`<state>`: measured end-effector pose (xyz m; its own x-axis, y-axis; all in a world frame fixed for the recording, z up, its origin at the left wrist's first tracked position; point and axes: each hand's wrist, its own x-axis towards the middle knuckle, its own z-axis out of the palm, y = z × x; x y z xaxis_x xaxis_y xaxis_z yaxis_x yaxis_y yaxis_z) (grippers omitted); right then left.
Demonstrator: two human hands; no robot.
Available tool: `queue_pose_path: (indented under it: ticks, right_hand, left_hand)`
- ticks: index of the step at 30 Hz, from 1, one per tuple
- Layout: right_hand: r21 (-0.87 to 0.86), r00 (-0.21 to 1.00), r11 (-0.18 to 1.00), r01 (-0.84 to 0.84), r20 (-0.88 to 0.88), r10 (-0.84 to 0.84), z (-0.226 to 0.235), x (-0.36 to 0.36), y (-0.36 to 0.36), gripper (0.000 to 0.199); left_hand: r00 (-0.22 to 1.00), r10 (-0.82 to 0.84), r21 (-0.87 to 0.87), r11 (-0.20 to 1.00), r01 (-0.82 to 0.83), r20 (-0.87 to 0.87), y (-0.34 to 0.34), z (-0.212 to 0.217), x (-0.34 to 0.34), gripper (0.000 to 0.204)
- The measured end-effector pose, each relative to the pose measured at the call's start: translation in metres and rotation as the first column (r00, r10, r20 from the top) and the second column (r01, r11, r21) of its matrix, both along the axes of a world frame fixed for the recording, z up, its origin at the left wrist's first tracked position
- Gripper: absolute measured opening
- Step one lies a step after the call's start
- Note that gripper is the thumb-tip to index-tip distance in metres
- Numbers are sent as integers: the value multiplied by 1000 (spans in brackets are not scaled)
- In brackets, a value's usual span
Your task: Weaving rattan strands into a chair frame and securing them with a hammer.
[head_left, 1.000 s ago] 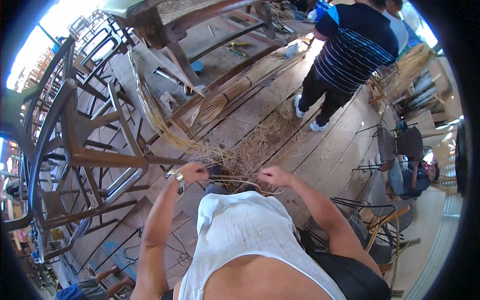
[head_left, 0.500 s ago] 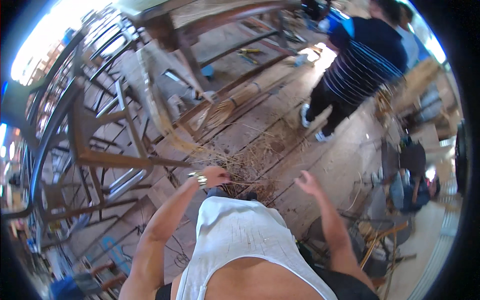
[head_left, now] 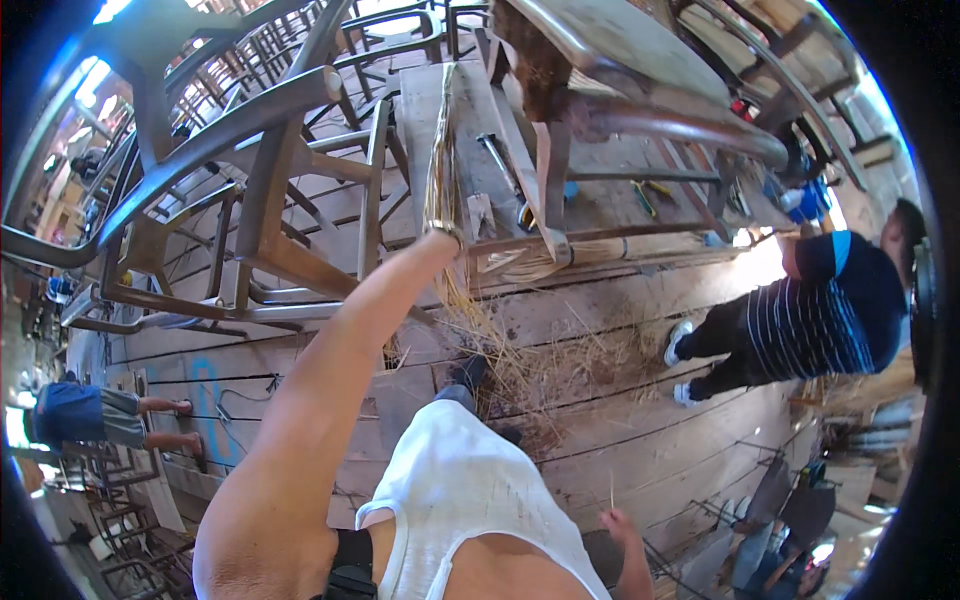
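My left arm stretches forward to a long bundle of thin straw-coloured strips (head_left: 440,185) lying on a plank. At its lower end is my left hand (head_left: 455,246), foreshortened below a shiny wristband, its fingers hidden. Closer to me, my right hand (head_left: 621,526) is held low on the right, fingers curled. One thin pale strip (head_left: 612,490) sticks up from its fingertips. Loose straw-like strips (head_left: 530,370) lie scattered over the floorboards by my feet.
Wooden chair frames (head_left: 270,190) crowd the left. A heavy wooden table (head_left: 640,110) stands ahead, with pliers (head_left: 643,198) and a hammer (head_left: 500,165) near its legs. A person in a striped shirt (head_left: 815,310) stands right; another person (head_left: 85,412) is far left.
My left hand has reached forward from near my waist to the strip bundle. My right hand has dropped back and lower. The view has turned, shifting the chairs and the striped-shirted person.
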<state>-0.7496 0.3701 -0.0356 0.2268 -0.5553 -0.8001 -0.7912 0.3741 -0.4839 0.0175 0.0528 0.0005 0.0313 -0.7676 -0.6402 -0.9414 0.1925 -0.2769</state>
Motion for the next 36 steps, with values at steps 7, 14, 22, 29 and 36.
queue_pose_path:
  ticks: [7, 14, 22, 29, 36]
  right_hand:
    - [-263, 998, 963, 51, -23, -59, 40, 97, -44, 27]
    - [-379, 836, 884, 274, 548, -24, 84, 444, -308, 19]
    - [49, 648, 911, 410, 687, -329, 74, 587, -385, 14]
    - [208, 656, 889, 407, 611, -443, 66, 582, -354, 15]
    - [-24, 705, 945, 326, 673, -226, 43, 562, -328, 19]
  left_hand:
    - [905, 376, -796, 476, -373, -198, -115, 214, 74, 35]
    - [701, -13, -671, -275, -689, -713, -146, 267, 39, 35]
    - [-613, 305, 685, 300, -664, -728, -20, 31, -25, 45]
    - [-838, 213, 802, 478, -359, -502, -33, 42, -9, 23]
    - [-211, -177, 146, 323, -935, -961, -119, 31, 82, 41]
